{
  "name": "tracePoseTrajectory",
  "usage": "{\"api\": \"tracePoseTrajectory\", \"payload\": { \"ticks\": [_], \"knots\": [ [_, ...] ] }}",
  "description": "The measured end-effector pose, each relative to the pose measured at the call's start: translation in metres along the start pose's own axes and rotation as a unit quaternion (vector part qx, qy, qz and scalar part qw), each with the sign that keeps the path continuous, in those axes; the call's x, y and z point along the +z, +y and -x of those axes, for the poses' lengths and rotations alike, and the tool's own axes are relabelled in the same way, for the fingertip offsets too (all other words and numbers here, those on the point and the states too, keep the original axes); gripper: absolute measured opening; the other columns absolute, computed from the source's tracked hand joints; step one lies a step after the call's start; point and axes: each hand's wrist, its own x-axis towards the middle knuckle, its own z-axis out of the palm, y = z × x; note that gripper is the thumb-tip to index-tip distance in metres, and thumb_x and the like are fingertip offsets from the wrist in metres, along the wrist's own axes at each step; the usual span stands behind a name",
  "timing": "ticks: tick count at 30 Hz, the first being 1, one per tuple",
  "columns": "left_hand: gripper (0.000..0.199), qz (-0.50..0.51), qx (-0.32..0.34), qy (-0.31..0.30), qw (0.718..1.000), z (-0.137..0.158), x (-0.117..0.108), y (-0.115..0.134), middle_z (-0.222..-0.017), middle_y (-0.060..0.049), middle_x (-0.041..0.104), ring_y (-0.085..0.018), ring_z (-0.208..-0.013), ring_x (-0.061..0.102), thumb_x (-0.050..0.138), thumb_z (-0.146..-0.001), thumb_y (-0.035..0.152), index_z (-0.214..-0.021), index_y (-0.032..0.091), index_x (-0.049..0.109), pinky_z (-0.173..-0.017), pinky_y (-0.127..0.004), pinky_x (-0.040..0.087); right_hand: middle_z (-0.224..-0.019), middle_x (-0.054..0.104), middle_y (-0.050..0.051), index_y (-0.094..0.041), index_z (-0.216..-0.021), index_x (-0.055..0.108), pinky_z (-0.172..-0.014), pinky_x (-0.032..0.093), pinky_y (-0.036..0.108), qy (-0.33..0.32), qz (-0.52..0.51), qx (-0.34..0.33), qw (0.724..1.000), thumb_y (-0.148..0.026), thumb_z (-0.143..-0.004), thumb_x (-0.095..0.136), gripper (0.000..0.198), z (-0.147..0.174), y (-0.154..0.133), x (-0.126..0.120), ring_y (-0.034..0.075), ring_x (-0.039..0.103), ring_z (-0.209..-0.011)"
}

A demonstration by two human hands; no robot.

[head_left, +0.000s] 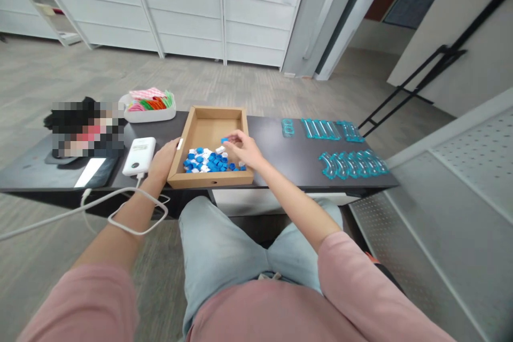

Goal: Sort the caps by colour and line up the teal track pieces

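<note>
An open cardboard box [216,113] sits on the dark table before me, with a heap of small blue and white pieces [212,160] in its near half. The pieces look like little caps or blocks; their exact kind is too small to tell. My left hand [163,161] is closed on the box's left wall, its fingertips partly hidden. Over the box's right side, my right hand [245,150] pinches a small blue piece [225,140] between thumb and fingers. A white piece [220,149] shows just below those fingertips.
Clear teal-edged plastic parts [320,129] lie in rows on the right, curved ones [352,164] nearer me. To the left are a white power bank [139,156] with a cable [138,233], a phone [95,172] and a white tray [150,116] of colourful strips. Part of the left is pixelated.
</note>
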Motion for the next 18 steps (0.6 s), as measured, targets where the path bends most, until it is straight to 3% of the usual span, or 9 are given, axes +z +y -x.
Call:
{"api": "tracePoseTrajectory", "payload": {
  "ticks": [5, 8, 11, 14, 18],
  "knots": [
    [0.068, -0.025, 0.01, -0.029, 0.999, -0.003, 0.002, -0.008, -0.177, -0.024, 0.069, -0.036, -0.159, 0.072, 0.049, -0.119, 0.028, -0.186, 0.015, 0.049, -0.131, -0.049, 0.06, -0.117, 0.086, 0.006, -0.029, -0.115, 0.072, -0.107, 0.062, 0.043, 0.137, -0.06, -0.036, 0.988, -0.062, -0.096, 0.086, 0.041, 0.003, 0.048, -0.065, 0.025, 0.078, -0.105],
    [0.069, -0.071, 0.032, -0.034, 0.996, -0.007, 0.004, -0.014, -0.175, -0.025, 0.07, -0.037, -0.159, 0.072, 0.046, -0.12, 0.027, -0.187, 0.013, 0.047, -0.131, -0.049, 0.06, -0.11, 0.086, 0.005, -0.03, -0.105, 0.068, -0.102, 0.062, 0.044, 0.183, -0.027, 0.004, 0.983, -0.059, -0.088, 0.09, 0.041, 0.011, 0.078, -0.113, 0.025, 0.077, -0.096],
    [0.068, -0.114, 0.027, -0.041, 0.992, -0.009, 0.006, -0.017, -0.173, -0.027, 0.07, -0.04, -0.158, 0.072, 0.045, -0.12, 0.026, -0.187, 0.011, 0.05, -0.13, -0.051, 0.061, -0.106, 0.086, 0.004, -0.03, -0.098, 0.066, -0.098, 0.062, 0.044, 0.194, 0.018, 0.064, 0.979, -0.053, -0.084, 0.089, 0.036, 0.019, 0.102, -0.144, 0.025, 0.077, -0.093],
    [0.066, -0.124, 0.016, -0.045, 0.991, -0.01, 0.007, -0.019, -0.175, -0.028, 0.067, -0.042, -0.157, 0.072, 0.045, -0.12, 0.022, -0.184, 0.012, 0.056, -0.129, -0.053, 0.061, -0.107, 0.086, 0.004, -0.03, -0.095, 0.064, -0.096, 0.063, 0.043, 0.176, 0.053, 0.104, 0.977, -0.044, -0.083, 0.087, 0.029, 0.016, 0.116, -0.149, 0.025, 0.077, -0.091],
    [0.064, -0.125, 0.012, -0.043, 0.991, -0.011, 0.009, -0.02, -0.172, -0.028, 0.068, -0.043, -0.153, 0.073, 0.05, -0.116, 0.018, -0.179, 0.012, 0.064, -0.127, -0.053, 0.062, -0.104, 0.085, 0.001, -0.03, -0.094, 0.062, -0.094, 0.062, 0.04, 0.138, 0.083, 0.123, 0.979, -0.035, -0.086, 0.084, 0.023, -0.006, 0.124, -0.125, 0.023, 0.076, -0.088]
  ]
}}
